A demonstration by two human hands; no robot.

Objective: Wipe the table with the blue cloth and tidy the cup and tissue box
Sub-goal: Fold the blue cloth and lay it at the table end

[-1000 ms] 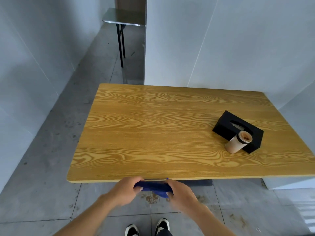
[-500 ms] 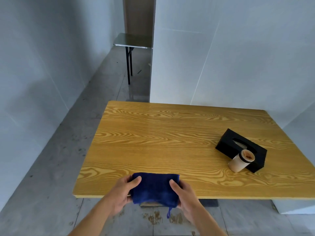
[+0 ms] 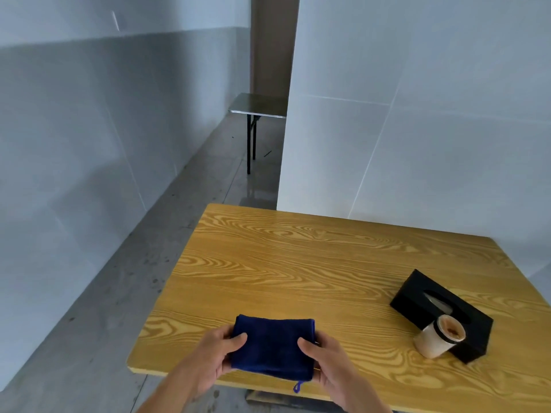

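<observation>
Table right edge cut off, cup hiding tissue box front, both forearms cropped

No readable text, label, brand, number or sign shows on anything here.

There is only the one view, from the person's head, standing at the near edge of the desk and looking forward and down across it toward the white wall panels behind. It sits close over both hands at the bottom of the frame. To the left it takes in the grey floor.
</observation>
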